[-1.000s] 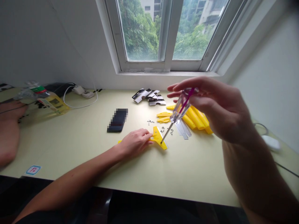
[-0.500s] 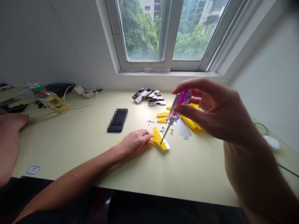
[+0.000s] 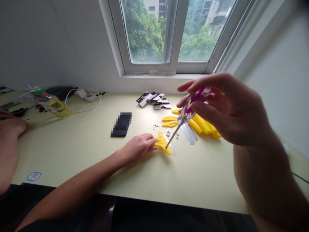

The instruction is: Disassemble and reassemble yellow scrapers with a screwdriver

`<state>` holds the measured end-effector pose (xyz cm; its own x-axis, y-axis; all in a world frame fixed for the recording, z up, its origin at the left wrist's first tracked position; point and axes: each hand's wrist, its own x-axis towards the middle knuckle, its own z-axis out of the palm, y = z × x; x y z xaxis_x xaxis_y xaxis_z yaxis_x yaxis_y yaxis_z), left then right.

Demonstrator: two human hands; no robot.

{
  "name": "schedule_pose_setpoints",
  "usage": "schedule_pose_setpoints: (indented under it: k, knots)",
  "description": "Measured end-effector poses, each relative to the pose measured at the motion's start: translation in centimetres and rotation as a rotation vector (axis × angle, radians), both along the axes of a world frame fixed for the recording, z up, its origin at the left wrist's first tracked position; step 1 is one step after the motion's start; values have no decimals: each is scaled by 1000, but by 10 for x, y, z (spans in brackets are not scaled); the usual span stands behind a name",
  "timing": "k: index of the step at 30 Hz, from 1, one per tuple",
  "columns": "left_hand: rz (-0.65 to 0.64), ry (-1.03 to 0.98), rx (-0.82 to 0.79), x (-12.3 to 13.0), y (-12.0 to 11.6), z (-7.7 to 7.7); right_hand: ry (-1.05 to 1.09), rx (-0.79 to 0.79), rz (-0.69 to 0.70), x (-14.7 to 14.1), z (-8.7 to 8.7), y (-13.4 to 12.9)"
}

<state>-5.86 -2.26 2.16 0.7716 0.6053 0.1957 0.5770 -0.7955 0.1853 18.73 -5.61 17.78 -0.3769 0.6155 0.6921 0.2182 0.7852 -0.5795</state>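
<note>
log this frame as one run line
left hand: pressing on yellow scraper | right hand: holding screwdriver | screwdriver tip: at scraper

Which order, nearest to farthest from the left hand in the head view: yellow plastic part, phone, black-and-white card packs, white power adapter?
1. Yellow plastic part: right of the left hand, touching its fingers.
2. Phone: on the table, beyond the hand and to its left.
3. Black-and-white card packs: farther back, right of the hand, towards the wall.
4. White power adapter: far back left, by the wall.
</note>
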Motion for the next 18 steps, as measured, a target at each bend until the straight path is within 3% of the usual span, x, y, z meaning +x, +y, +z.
schedule_pose_setpoints:
  k: [6,12,18]
  knots:
    - [-1,-5,-13,-2,1,1,23,-42,-141,8,3,3]
    - [-6,-9,-10,-4,3,0,77,37,-87,12,-1,13]
    - [10,10,-35,-9,5,4,110,95,-172,19,-2,19]
